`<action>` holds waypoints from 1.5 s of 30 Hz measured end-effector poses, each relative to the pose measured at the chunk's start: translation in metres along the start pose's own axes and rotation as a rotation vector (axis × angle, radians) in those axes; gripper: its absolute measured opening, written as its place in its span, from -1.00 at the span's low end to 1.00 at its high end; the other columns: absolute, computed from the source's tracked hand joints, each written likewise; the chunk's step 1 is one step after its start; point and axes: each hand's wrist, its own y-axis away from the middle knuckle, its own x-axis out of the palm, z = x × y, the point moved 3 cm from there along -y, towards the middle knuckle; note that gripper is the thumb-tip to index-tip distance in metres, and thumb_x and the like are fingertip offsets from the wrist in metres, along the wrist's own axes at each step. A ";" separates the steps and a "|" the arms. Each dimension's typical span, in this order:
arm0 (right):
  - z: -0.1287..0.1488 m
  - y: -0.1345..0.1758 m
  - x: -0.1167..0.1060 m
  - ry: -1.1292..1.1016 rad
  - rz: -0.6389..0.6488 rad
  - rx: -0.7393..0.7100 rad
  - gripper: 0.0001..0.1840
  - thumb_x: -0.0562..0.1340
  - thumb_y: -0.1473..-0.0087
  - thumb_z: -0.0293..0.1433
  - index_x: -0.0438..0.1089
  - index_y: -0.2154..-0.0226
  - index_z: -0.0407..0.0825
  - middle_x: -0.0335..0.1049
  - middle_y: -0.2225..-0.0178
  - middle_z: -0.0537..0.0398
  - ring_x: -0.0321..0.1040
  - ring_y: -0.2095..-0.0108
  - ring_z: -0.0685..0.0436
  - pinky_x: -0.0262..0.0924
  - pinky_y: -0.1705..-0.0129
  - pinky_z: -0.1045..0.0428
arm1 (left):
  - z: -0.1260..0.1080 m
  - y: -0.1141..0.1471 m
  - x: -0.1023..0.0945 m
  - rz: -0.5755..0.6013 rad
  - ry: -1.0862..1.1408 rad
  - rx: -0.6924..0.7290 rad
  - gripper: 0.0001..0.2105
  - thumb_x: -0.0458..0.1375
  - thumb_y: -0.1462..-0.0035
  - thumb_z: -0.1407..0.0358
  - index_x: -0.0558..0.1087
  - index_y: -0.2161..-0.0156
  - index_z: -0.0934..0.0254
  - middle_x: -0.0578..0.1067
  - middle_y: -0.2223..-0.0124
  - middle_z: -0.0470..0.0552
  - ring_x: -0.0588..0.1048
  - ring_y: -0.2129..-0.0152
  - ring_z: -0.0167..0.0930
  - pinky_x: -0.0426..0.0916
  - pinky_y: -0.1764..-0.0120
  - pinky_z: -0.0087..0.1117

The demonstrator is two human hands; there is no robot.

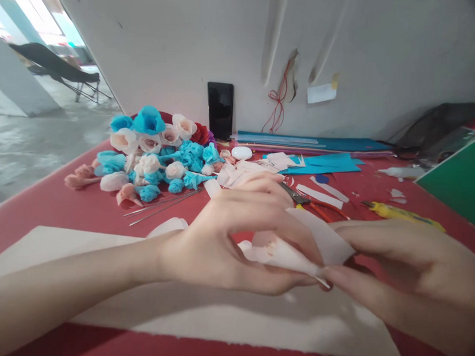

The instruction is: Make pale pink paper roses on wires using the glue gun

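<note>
My left hand (215, 250) is closed round a pale pink paper flower (283, 256), its fingers pinching the narrow base. The flower lies tilted, its opening toward the left and a thin white stem tip poking out at the right. A loose pale paper petal (331, 238) stands up from the grip of my right hand (409, 267), between its thumb and fingers. The right thumb tip touches the flower's base. Below both hands lies a large cream sheet (217, 315). Part of the petal is hidden behind the fingers.
Blue, white and pink paper flowers (148, 164) are heaped at the back left, near several wires (162, 209). Behind my hands are red-handled pliers (324, 209), paper scraps (245, 173), blue paper strips (327, 163) and a yellow-handled tool (405, 216). A phone (220, 110) leans on the wall.
</note>
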 end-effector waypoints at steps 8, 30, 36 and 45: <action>-0.006 0.000 -0.001 -0.218 0.116 0.023 -0.83 0.19 -0.04 -0.42 0.37 0.51 0.16 0.30 0.63 0.40 0.27 0.66 0.08 0.15 0.73 0.29 | 0.002 0.003 0.001 0.003 -0.023 0.012 -0.90 0.28 0.06 0.40 0.44 0.41 0.35 0.53 0.51 -0.03 0.40 0.52 -0.47 0.34 0.25 -0.35; -0.014 0.005 0.011 -0.556 0.240 0.276 -0.81 0.23 0.00 -0.45 0.42 0.53 0.19 0.31 0.63 0.38 0.22 0.66 0.14 0.11 0.70 0.36 | 0.000 0.000 0.000 -0.021 -0.165 0.126 -0.91 0.33 0.14 0.41 0.51 0.45 0.33 0.48 0.54 -0.08 0.35 0.51 -0.49 0.31 0.25 -0.34; -0.015 0.007 0.011 -0.530 0.236 0.236 -0.77 0.21 -0.04 -0.45 0.44 0.44 0.27 0.34 0.60 0.42 0.25 0.65 0.15 0.11 0.69 0.39 | -0.003 0.000 -0.001 -0.021 -0.178 0.108 -0.89 0.34 0.17 0.44 0.51 0.46 0.31 0.49 0.53 -0.10 0.36 0.50 -0.48 0.32 0.22 -0.35; -0.004 0.005 0.004 -0.182 0.028 0.005 -0.79 0.18 -0.02 -0.43 0.38 0.39 0.29 0.36 0.56 0.47 0.34 0.64 0.09 0.24 0.68 0.31 | -0.006 -0.002 -0.004 0.050 -0.159 0.096 -0.95 0.28 0.06 0.39 0.52 0.44 0.34 0.51 0.53 -0.01 0.38 0.47 -0.43 0.36 0.24 -0.32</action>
